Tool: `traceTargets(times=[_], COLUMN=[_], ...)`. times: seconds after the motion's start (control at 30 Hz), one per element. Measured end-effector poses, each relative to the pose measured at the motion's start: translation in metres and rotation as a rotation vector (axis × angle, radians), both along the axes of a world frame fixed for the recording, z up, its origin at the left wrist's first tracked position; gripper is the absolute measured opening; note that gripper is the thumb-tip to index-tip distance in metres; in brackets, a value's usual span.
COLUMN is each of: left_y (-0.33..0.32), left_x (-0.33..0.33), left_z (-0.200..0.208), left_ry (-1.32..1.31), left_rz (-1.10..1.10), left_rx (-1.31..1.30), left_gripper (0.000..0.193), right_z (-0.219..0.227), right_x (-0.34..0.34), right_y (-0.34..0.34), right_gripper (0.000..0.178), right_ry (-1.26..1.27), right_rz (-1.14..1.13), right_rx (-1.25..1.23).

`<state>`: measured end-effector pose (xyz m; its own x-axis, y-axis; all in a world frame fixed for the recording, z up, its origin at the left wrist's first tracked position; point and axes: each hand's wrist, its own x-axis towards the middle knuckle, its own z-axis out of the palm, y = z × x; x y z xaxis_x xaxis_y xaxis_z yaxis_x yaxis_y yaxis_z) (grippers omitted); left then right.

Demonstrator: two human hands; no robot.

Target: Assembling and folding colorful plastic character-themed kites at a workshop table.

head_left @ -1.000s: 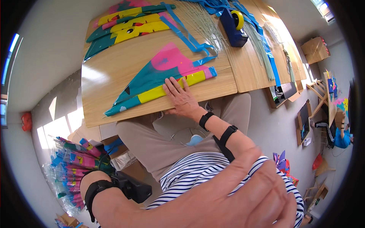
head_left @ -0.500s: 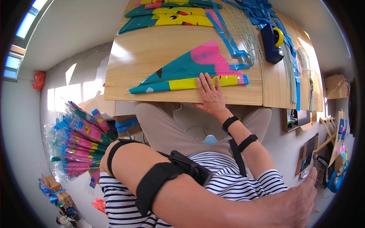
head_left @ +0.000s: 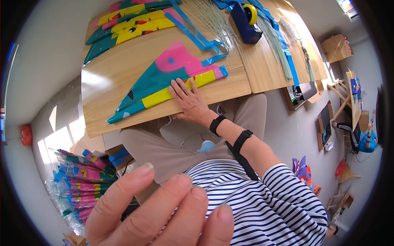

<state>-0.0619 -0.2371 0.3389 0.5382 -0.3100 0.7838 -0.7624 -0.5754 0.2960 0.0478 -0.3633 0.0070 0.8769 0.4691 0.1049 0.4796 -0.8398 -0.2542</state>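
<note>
A triangular plastic kite (head_left: 152,78) in teal, pink and yellow lies near the table's front edge, its near side folded into a narrow strip. My right hand (head_left: 191,102) rests palm down on the yellow part of that strip, fingers stretched out. Close to the camera at the lower left hangs my left hand (head_left: 152,213), its fingers apart and slightly bent, with nothing seen in them. Beyond the kite's right end lies a looped blue ribbon (head_left: 205,43).
More folded kites (head_left: 135,30) lie at the table's far left. Thin pale rods (head_left: 275,45) and a blue tape dispenser (head_left: 246,26) with yellow tape are on the right. A bundle of wrapped kites (head_left: 88,180) stands at the lower left. Another person (head_left: 367,139) is far right.
My left hand has come from the lower right to the lower left, close to the camera. The view has turned, while my right hand stays flat on the kite.
</note>
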Motion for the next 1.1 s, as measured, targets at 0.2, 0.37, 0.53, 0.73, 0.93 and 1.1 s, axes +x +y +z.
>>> traceTargets(times=[0.2,0.37,0.53,0.73,0.93,1.1], left_y=[0.004,0.020,0.042,0.124,0.187,0.227], left_x=[0.009,0.017,0.088,0.119,0.147,0.168], left_z=[-0.026,-0.009,-0.150,-0.319,-0.329,-0.344], left_ry=[-0.149,0.221,0.530,0.485,0.569,0.680], left_rz=[-0.206,-0.460,-0.161,0.384,0.706,0.762], left_rx=[-0.163,0.209,0.183,0.364,0.016,-0.096], left_gripper=[0.015,0.026,0.034,0.039,0.013,0.011], right_z=[0.004,-0.002,-0.009,0.002,0.003,0.001], right_x=[-0.001,-0.005,-0.003,-0.004,-0.004,-0.003], right_y=[-0.001,-0.003,0.000,0.004,0.001,0.005], right_gripper=[0.116,0.116,0.114,0.112,0.114,0.116], right_ry=[0.001,-0.010,-0.094,-0.002,-0.025,-0.027], right_rz=[-0.017,-0.036,-0.026,-0.020,-0.032,-0.019], right_rx=[-0.041,0.016,0.071,0.011,0.011,0.011])
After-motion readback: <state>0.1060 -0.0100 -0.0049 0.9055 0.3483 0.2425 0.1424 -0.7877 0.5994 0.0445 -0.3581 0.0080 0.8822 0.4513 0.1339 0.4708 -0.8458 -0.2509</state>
